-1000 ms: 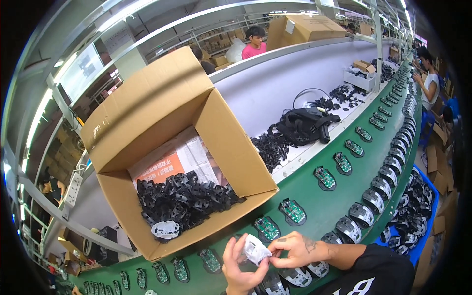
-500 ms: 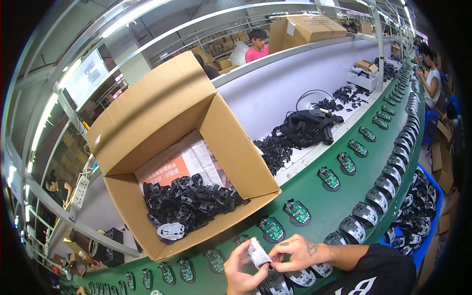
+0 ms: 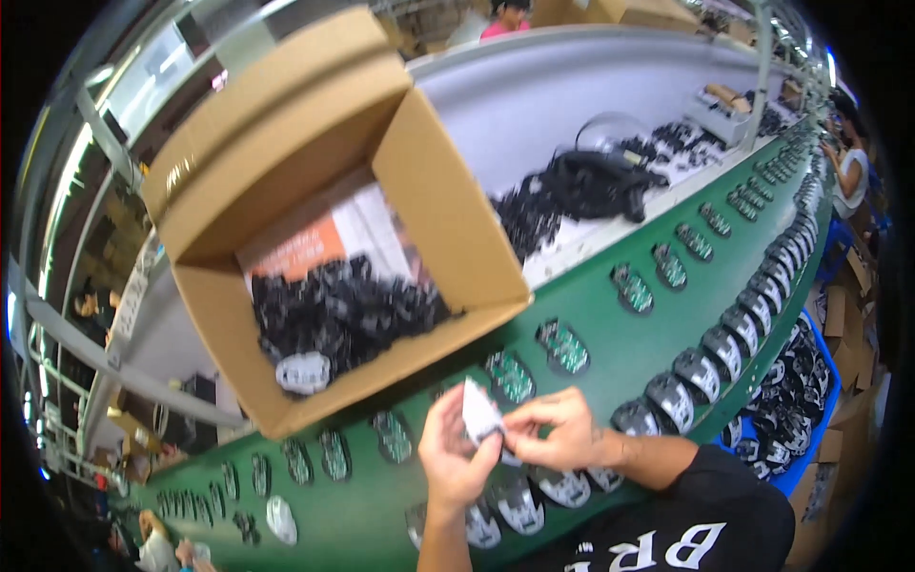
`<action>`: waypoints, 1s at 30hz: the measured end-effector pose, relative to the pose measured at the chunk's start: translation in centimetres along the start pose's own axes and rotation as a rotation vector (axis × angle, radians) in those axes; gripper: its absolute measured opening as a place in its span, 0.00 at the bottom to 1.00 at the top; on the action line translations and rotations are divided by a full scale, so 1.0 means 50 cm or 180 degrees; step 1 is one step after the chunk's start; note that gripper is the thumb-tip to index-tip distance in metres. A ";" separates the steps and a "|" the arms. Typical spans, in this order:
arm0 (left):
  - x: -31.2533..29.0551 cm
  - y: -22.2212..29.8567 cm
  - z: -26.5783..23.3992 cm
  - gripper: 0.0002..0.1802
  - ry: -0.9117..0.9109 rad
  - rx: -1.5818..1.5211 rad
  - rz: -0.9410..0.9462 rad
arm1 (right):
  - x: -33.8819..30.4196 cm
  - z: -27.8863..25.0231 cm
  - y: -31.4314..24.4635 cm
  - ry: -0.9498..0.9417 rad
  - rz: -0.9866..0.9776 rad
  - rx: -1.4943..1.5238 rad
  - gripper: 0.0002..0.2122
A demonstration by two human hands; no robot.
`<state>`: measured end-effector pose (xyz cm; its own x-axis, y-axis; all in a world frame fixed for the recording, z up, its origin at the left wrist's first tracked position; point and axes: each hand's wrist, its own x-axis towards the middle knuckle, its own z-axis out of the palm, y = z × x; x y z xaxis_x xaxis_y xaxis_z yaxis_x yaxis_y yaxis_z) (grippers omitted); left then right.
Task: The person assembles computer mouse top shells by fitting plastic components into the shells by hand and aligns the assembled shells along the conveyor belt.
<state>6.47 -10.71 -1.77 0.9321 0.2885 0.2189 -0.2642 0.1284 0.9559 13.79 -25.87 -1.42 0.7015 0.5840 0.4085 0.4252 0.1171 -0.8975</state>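
Note:
A white mouse shell [image 3: 480,412] is held between both hands over the green conveyor belt. My left hand [image 3: 451,459] grips it from the left, thumb at its lower edge. Closed in a pinch, my right hand [image 3: 560,431] has its fingertips at the shell's lower right end; a small dark part shows there, too blurred to name. Under my hands runs a row of mouse shells [image 3: 519,503] with dark and pale areas. Beyond them lie mouse bases with green circuit boards [image 3: 511,377].
An open cardboard box [image 3: 457,200] of black plastic parts [image 3: 343,315] stands at left, a pale shell [image 3: 303,373] among them. A black bag [image 3: 596,183] lies behind the belt. At right is a blue bin [image 3: 808,448] of shells. Other people's hands [image 3: 157,534] appear lower left.
The view has tilted down, so the box and belt sit higher in it. A white shell on the belt at lower left shows more fully. Both hands keep hold of the mouse shell.

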 end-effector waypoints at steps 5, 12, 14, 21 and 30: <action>0.007 0.014 0.009 0.36 0.0007 0.0041 0.0147 | 0.013 -0.007 -0.006 -0.0039 0.0027 0.0079 0.07; -0.001 0.005 -0.006 0.37 0.0038 0.0078 -0.0009 | 0.010 0.015 0.001 0.0031 0.0062 0.0147 0.07; -0.003 0.002 -0.002 0.37 0.0035 0.0094 -0.0038 | 0.003 0.013 0.006 0.0025 0.0150 0.0211 0.06; -0.004 0.008 -0.002 0.36 0.0091 0.0090 -0.0022 | 0.004 0.013 0.007 -0.0194 0.0522 0.0546 0.07; -0.005 0.017 0.001 0.36 0.0222 0.0004 0.0031 | 0.006 0.012 0.005 -0.0223 0.0194 0.0523 0.08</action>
<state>6.03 -10.73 -1.00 0.9100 0.3553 0.2139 -0.2727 0.1240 0.9541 13.75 -25.17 -1.64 0.6792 0.6478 0.3451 0.2798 0.2061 -0.9377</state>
